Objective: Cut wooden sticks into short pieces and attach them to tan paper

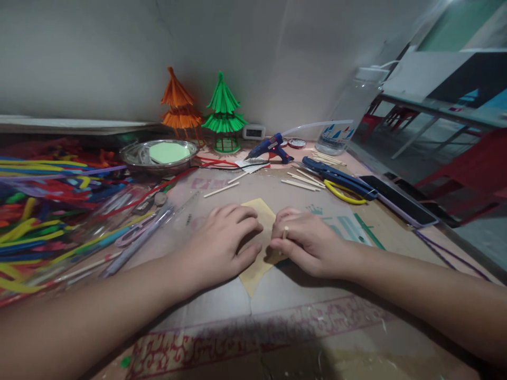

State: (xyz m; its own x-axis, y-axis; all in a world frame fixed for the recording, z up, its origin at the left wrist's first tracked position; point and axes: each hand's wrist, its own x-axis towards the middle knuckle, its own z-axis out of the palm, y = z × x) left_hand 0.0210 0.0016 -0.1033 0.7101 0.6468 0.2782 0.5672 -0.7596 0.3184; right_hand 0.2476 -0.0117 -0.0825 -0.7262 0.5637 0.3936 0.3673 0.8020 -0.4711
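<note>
A yellow square of paper (257,274) lies cornerwise on the cardboard-covered table. My left hand (227,240) rests over its left side, palm down, fingers apart and slightly bent, with nothing seen in them. Over the paper's right side, my right hand (307,240) is closed around a small wooden stick (285,231), whose pale end stands up between thumb and fingers. Several loose wooden sticks (303,181) lie beyond the hands.
A blue glue gun (267,146), metal dish (158,167), orange (178,100) and green (222,105) tree-like models stand behind. Coloured pipe cleaners (27,227) fill the left. At right are scissors (344,192), a blue cutter (340,177), a phone (400,199) and a bottle (348,111).
</note>
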